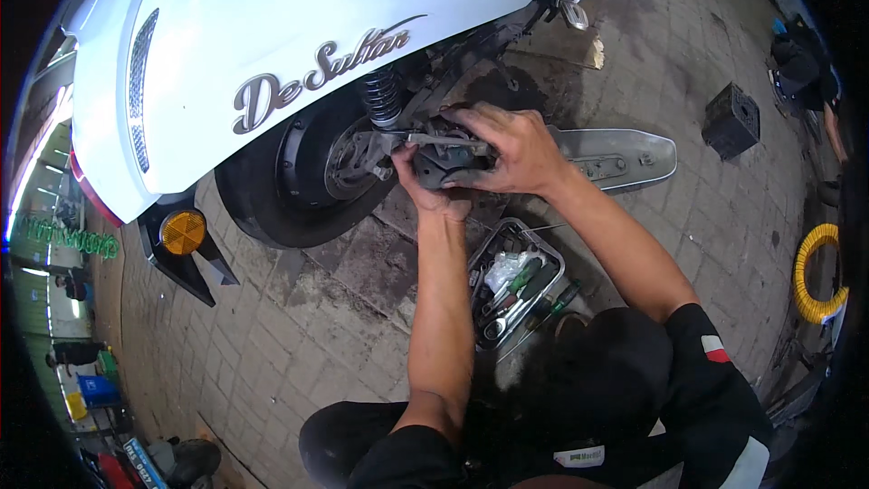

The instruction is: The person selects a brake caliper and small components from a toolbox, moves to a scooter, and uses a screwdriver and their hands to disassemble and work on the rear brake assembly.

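Note:
Both hands meet at a dark, grimy block-shaped part (445,166) beside the rear wheel (299,181) of a white scooter (335,0). My left hand (433,195) cups it from the near left side, thumb up along its edge. My right hand (516,147) grips it from the right, fingers over the top and thumb below. Its exact kind is unclear, and I cannot tell whether it is attached to the scooter. Just above my left hand stands the black coil-spring shock absorber (381,98).
A tray of tools (516,285) with wrenches and screwdrivers sits between my arms and knees. An oblong silver metal cover (625,158) lies on the brick paving. Farther right are a black crate (731,120), a yellow coiled hose (815,273) and another person (801,63).

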A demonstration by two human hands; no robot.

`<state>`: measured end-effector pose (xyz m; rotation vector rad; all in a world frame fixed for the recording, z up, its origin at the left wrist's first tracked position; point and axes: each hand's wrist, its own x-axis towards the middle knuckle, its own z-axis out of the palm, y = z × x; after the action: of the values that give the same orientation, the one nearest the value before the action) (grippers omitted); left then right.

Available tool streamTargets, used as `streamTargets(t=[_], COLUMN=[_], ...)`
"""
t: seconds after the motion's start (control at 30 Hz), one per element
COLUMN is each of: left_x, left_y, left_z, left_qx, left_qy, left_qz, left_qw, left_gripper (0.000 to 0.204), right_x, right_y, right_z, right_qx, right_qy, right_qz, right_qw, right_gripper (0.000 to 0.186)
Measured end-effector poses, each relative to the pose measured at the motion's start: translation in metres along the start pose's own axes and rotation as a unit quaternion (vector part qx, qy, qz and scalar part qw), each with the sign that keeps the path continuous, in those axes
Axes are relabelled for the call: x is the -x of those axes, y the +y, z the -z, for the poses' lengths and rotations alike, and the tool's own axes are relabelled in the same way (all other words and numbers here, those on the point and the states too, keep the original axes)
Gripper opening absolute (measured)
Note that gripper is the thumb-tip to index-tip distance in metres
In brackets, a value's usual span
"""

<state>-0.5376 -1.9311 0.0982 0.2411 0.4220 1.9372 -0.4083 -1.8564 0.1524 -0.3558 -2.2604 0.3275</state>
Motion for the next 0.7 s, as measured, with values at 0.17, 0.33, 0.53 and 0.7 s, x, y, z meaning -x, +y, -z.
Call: streamTargets(t=[0.17, 0.33, 0.53, 0.7], left_x=[-0.004, -0.004, -0.01, -0.008], left_y=[-0.001, -0.005, -0.014, -0.017], left_z=[0.009, 0.006, 0.006, 0.002], left_qx=[0.028, -0.04, -0.055, -0.03], left_qy=[0.029, 0.011, 0.016, 0.03], left_qz=[0.039, 0.014, -0.036, -0.044], left_qw=[0.998, 0.999, 0.998, 0.998], left_gripper=[0.051, 0.051, 0.052, 0.043], right_x=[-0.001, -0.012, -0.006, -0.007], right_y=[0.001, -0.015, -0.004, -0.005], right_z=[-0.005, 0.001, -0.013, -0.011], right_qx=[0.022, 0.047, 0.102, 0.131], right_qy=[0.017, -0.057, -0.018, -0.083], right_qz=[0.004, -0.05, 0.004, 0.004], right_qw=[1.0, 0.996, 0.995, 0.988], right_gripper=[0.069, 0.062, 0.058, 0.061])
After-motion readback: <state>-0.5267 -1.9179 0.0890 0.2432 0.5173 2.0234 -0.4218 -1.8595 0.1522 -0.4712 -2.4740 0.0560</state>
